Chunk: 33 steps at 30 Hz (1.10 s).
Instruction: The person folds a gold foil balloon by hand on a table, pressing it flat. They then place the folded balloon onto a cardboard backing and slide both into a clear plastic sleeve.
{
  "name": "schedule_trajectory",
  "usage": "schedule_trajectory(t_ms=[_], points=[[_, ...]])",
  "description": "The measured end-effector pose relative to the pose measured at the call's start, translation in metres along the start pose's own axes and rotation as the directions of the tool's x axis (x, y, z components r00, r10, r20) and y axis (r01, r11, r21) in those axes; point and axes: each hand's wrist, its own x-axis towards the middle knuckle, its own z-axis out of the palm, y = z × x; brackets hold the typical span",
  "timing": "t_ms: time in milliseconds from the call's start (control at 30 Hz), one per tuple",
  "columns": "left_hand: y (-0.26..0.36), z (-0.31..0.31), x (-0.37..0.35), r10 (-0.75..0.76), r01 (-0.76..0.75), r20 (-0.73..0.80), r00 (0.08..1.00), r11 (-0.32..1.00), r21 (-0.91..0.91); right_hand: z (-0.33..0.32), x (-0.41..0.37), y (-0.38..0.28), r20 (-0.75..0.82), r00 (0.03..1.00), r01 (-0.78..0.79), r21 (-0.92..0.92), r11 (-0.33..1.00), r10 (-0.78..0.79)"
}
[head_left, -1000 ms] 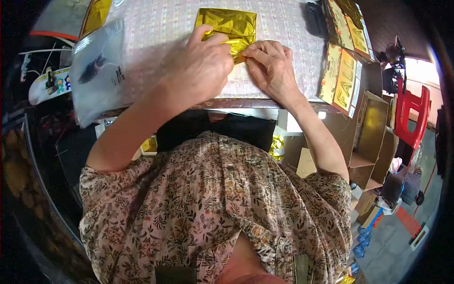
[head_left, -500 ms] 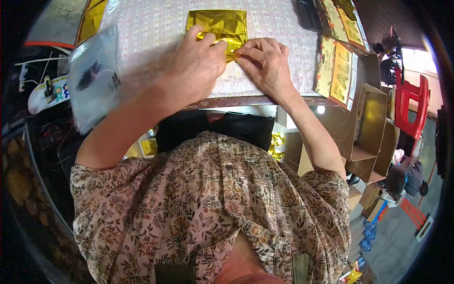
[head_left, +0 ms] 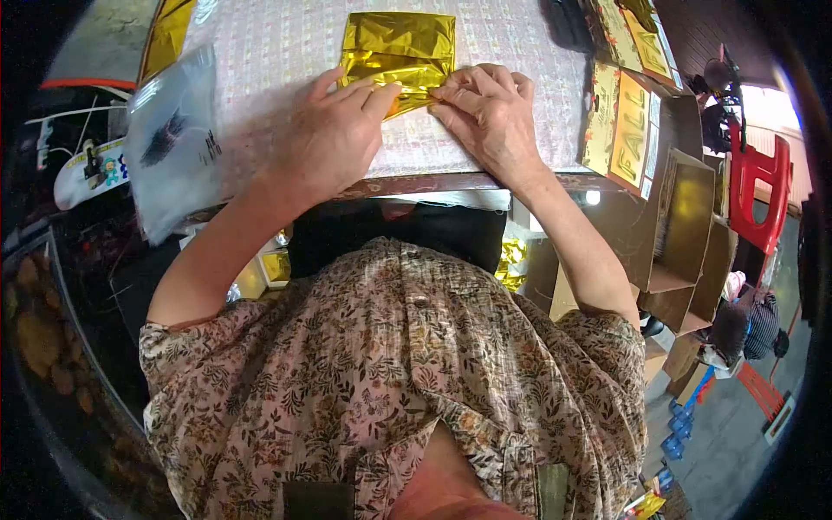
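A shiny gold foil sheet (head_left: 399, 43) lies on the patterned tablecloth, creased and gathered along its near edge. My right hand (head_left: 494, 113) pinches the near right corner of the foil between thumb and bent fingers. At the near left part of the foil, my left hand (head_left: 334, 143) has its fingers curled over the edge, gripping it; its thumb is hidden. The foil between the two hands is crumpled and catches the light.
A clear plastic bag (head_left: 178, 143) hangs over the table's left edge. Boxes printed "FALL" (head_left: 626, 134) stand at the right, beside open cardboard cartons (head_left: 676, 225). Further right is a red plastic stool (head_left: 758, 186). More gold foil (head_left: 173, 39) lies at the far left corner.
My left hand has drawn back left and toward me across the foil, uncovering more of its near part. My right hand keeps its pinch in almost the same place.
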Motion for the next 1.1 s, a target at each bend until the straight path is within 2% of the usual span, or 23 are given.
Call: schedule_trajectory(t_ms=[133, 200, 233, 300, 333, 400, 433, 500, 533, 600, 633, 767, 800, 833, 867, 900, 933, 967, 1033, 1100], points=[[-0.011, 0.003, 0.005, 0.072, -0.071, 0.015, 0.997, 0.997, -0.041, 0.001, 0.0, 0.002, 0.015, 0.999, -0.039, 0.049, 0.998, 0.039], [-0.012, 0.0, 0.011, 0.014, -0.007, 0.043, 0.999, 0.988, -0.157, 0.001, 0.0, 0.003, 0.016, 0.998, -0.067, 0.078, 0.995, 0.066], [-0.013, -0.003, 0.016, 0.011, -0.004, 0.041, 0.999, 0.987, -0.158, 0.001, -0.001, 0.003, 0.019, 0.998, -0.064, 0.077, 0.995, 0.063], [-0.018, -0.011, 0.029, -0.081, 0.105, 0.201, 0.976, 0.989, -0.107, 0.002, -0.001, 0.003, -0.022, 0.997, -0.078, 0.093, 0.993, 0.08], [-0.022, -0.014, 0.035, -0.087, 0.109, 0.199, 0.976, 0.988, -0.107, 0.004, -0.001, 0.005, -0.019, 0.997, -0.073, 0.094, 0.993, 0.076], [-0.03, -0.018, 0.048, -0.064, 0.155, 0.349, 0.935, 0.958, -0.241, 0.007, -0.001, 0.009, 0.008, 0.991, -0.135, 0.153, 0.979, 0.135], [-0.035, -0.019, 0.055, -0.068, 0.159, 0.347, 0.935, 0.957, -0.241, 0.006, -0.001, 0.009, 0.011, 0.991, -0.131, 0.152, 0.98, 0.131], [-0.044, -0.02, 0.068, 0.025, 0.115, 0.416, 0.909, 0.945, -0.308, 0.004, -0.001, 0.009, 0.064, 0.98, -0.197, 0.178, 0.964, 0.188], [-0.051, -0.016, 0.073, 0.02, 0.119, 0.414, 0.91, 0.944, -0.307, 0.005, -0.001, 0.01, 0.067, 0.981, -0.191, 0.178, 0.965, 0.182], [-0.058, -0.016, 0.081, 0.146, 0.065, 0.424, 0.894, 0.893, -0.445, 0.006, -0.001, 0.01, 0.043, 0.981, -0.193, 0.169, 0.967, 0.188], [-0.06, -0.022, 0.086, 0.109, 0.116, 0.548, 0.829, 0.926, -0.359, 0.005, 0.0, 0.01, 0.044, 0.983, -0.184, 0.172, 0.968, 0.179], [-0.053, -0.04, 0.071, -0.052, 0.251, 0.598, 0.8, 0.934, -0.254, 0.005, 0.002, 0.008, 0.065, 0.98, -0.195, 0.181, 0.964, 0.186], [-0.055, -0.04, 0.058, -0.116, 0.293, 0.458, 0.881, 0.895, -0.337, 0.005, 0.003, 0.009, 0.048, 0.983, -0.182, 0.179, 0.967, 0.177], [-0.056, -0.038, 0.046, -0.189, 0.314, 0.311, 0.932, 0.85, -0.423, 0.004, 0.003, 0.011, 0.108, 0.975, -0.214, 0.196, 0.957, 0.196], [-0.059, -0.031, 0.033, -0.193, 0.317, 0.311, 0.93, 0.85, -0.421, 0.005, 0.004, 0.011, 0.109, 0.975, -0.211, 0.2, 0.957, 0.192], [-0.061, -0.02, 0.018, -0.305, 0.297, 0.059, 0.951, 0.836, -0.461, 0.006, 0.004, 0.011, 0.111, 0.974, -0.216, 0.197, 0.956, 0.197], [-0.059, -0.013, 0.009, -0.402, 0.265, -0.195, 0.895, 0.828, -0.494, 0.006, 0.003, 0.012, 0.112, 0.973, -0.22, 0.192, 0.956, 0.201], [-0.053, -0.007, -0.001, -0.406, 0.267, -0.199, 0.892, 0.827, -0.494, 0.006, 0.003, 0.012, 0.113, 0.974, -0.215, 0.192, 0.958, 0.196], [-0.038, -0.003, -0.023, -0.45, 0.38, -0.099, 0.887, 0.836, -0.395, 0.006, 0.006, 0.014, 0.142, 0.97, -0.225, 0.226, 0.948, 0.196], [-0.027, 0.016, -0.038, -0.456, 0.382, -0.167, 0.874, 0.858, -0.344, 0.004, 0.009, 0.012, 0.162, 0.967, -0.227, 0.216, 0.95, 0.194]])
